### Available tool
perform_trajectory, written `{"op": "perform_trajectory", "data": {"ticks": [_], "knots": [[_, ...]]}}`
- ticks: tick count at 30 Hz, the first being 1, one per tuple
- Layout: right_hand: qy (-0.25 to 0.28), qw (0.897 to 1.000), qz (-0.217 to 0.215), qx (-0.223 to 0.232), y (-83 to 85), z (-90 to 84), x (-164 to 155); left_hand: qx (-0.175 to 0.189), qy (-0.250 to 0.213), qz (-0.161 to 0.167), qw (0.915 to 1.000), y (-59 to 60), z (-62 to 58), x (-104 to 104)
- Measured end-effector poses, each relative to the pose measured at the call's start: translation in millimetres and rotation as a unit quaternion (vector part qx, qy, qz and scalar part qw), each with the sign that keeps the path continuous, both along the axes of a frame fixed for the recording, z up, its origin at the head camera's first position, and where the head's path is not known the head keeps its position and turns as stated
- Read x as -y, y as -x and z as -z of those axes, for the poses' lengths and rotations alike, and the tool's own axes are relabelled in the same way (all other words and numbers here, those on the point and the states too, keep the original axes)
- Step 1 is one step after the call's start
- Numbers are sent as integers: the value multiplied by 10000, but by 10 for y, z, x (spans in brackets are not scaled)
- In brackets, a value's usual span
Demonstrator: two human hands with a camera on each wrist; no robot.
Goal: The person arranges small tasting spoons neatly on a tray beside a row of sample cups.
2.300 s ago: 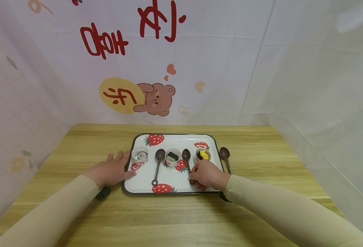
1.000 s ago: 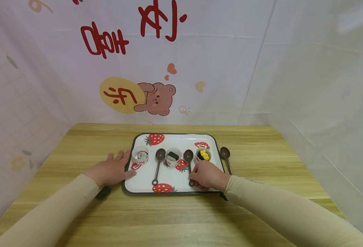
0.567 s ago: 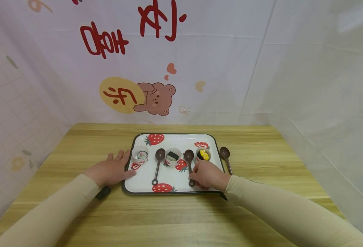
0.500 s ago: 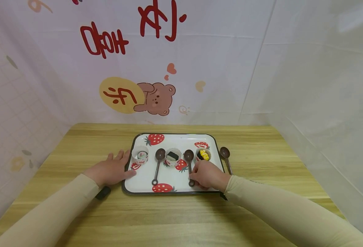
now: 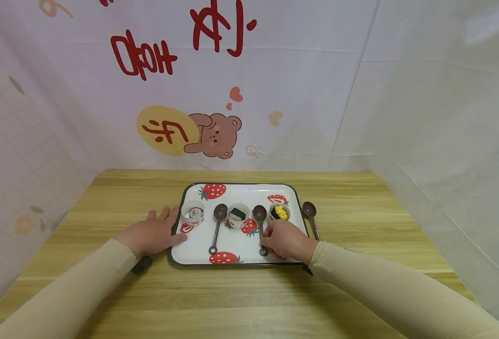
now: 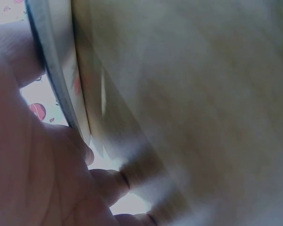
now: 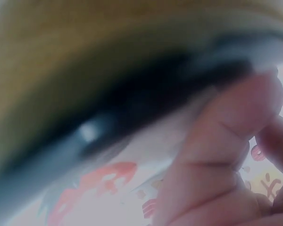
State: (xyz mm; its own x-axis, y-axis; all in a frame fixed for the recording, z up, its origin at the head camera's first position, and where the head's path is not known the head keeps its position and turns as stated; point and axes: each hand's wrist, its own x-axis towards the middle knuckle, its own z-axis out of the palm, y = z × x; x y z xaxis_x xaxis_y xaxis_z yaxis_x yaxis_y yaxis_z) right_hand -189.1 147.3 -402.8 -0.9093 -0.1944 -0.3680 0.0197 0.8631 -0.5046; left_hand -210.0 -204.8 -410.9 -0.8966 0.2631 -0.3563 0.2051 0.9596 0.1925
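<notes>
On the white strawberry-print tray point(image 5: 241, 247) my right hand point(image 5: 289, 241) pinches the handle of a dark brown spoon point(image 5: 259, 213) close to its ring end. The bowl of this spoon points away, between the middle and right paper cups. In the right wrist view, the bent thumb point(image 7: 212, 141) shows over the tray's dark rim; the spoon is hidden there. My left hand point(image 5: 153, 233) rests at the tray's left edge, fingers spread. Its thumb lies over the rim, as the left wrist view also shows, while other fingertips point(image 6: 106, 183) are outside the tray.
Three paper cups stand in a row on the tray, holding a sushi roll point(image 5: 196, 213), a dark-banded piece point(image 5: 237, 214) and a yellow-topped piece point(image 5: 281, 213). A second spoon point(image 5: 219, 213) lies between the left cups. Another spoon point(image 5: 310, 210) lies right of the tray on the wooden table point(image 5: 232, 301).
Since the oldest frame, the pinched spoon has shifted slightly right and its bowl has swung right, towards the right cup. My left hand has stayed in place. The last half second shows no visible movement.
</notes>
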Motion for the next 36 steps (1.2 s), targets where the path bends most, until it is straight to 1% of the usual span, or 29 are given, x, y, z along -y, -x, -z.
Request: {"op": "perform_trajectory", "data": {"ticks": [5, 11, 17, 24, 29, 36], "knots": [[70, 10000, 68, 16, -9, -9, -16, -6, 0, 19, 10000, 3, 2, -3], [482, 9986, 217, 23, -37, -54, -37, -30, -18, 47, 10000, 5, 3, -8], [707, 9973, 194, -24, -68, -81, -61, -32, 3, 26, 10000, -1, -9, -10], [1153, 9931, 180, -78, -76, -102, -93, 7, 75, -18, 10000, 11, 21, -7], [1208, 9923, 112, -249, -75, -107, -111, 11, 65, -32, 10000, 14, 24, 1], [1318, 9902, 191, -410, -46, -125, -160, 9, 65, -57, 10000, 10, 16, -8]]}}
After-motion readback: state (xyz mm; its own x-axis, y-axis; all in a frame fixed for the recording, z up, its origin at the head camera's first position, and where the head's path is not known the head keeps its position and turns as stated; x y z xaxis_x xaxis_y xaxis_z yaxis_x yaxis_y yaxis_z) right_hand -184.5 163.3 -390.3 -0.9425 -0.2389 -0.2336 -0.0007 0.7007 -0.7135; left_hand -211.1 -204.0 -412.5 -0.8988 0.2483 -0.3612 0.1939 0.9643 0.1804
